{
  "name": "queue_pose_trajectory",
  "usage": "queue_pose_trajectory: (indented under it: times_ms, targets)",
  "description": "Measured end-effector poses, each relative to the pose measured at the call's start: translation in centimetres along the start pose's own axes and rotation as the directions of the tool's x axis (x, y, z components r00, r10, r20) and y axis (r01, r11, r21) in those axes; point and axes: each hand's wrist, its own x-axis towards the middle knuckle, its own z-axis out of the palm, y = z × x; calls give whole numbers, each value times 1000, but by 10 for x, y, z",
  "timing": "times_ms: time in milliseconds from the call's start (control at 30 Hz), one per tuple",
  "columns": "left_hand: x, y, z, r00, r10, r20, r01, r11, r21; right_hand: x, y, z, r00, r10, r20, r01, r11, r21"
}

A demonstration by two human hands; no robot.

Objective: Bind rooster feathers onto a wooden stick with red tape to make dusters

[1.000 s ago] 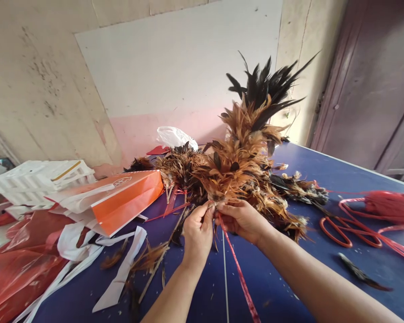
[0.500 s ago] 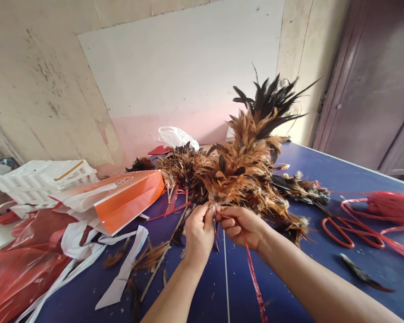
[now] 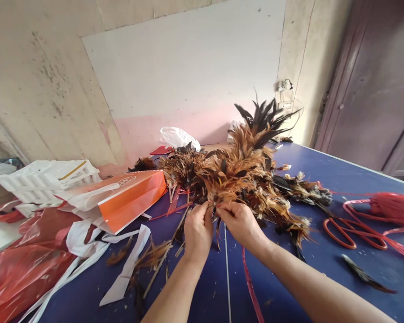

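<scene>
A feather duster of brown feathers with a black-feathered tip points away from me above the blue table. My left hand is closed on its near end, thumb and fingers pinched together. Right beside it, my right hand pinches a red plastic cord at the same end. The cord hangs from under the right hand towards the table's near side. Both sets of fingertips almost meet, and they hide the exact spot where cord and feathers join.
Feather bundles lie beneath and right of the duster. To the right is a heap of red cord with loose loops. An orange paper bag, a white strip and red plastic sheeting lie left, near a white rack.
The duster's black tip has dropped lower. My right hand has turned, its back now facing up, with its fingertips still close against the left ones. The cord hangs farther down behind it.
</scene>
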Motion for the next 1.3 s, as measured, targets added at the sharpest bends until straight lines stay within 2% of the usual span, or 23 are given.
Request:
queue_pose_trajectory:
  times_ms: [167,267,367,500,600,700,800,867,933,1000,1133,1233,1300]
  targets:
    - [-7,11,4,998,68,-2,-66,976,209,1,-3,5,991,-91,-100,77,989,-129]
    - [-12,18,7,996,88,-5,-85,973,216,0,-5,4,985,-121,-121,103,984,-147]
    - [-14,25,7,997,72,-5,-71,994,81,-2,-8,-1,983,-123,-135,110,989,-98]
    - [-11,33,2,999,-15,31,22,975,-221,-5,-10,-7,972,-173,-158,166,984,-59]
    - [-7,33,-1,999,-38,37,47,950,-307,-5,-12,-9,979,-163,-123,153,985,-85]
    - [-5,27,0,1000,8,7,-7,974,-226,-2,-12,-8,993,-71,-97,64,996,-69]
    - [-7,22,4,996,81,-36,-83,994,-66,2,-9,-4,988,-17,-151,13,999,-32]
    - [-10,23,8,991,116,-61,-116,993,3,4,-6,-1,980,-4,-197,14,999,48]
    - [-13,26,12,989,128,-72,-128,992,0,4,-4,1,972,18,-233,19,988,156]
    - [-17,29,15,989,125,-76,-130,990,-61,4,-3,1,966,51,-254,11,972,237]
    - [-19,32,17,995,72,-66,-88,957,-276,5,-3,0,958,118,-262,-41,959,280]
    - [-17,34,15,998,-64,24,67,869,-489,6,-2,-2,954,161,-254,-73,943,323]
    - [-14,36,14,973,-190,128,228,742,-630,7,0,-4,957,211,-200,-114,905,410]
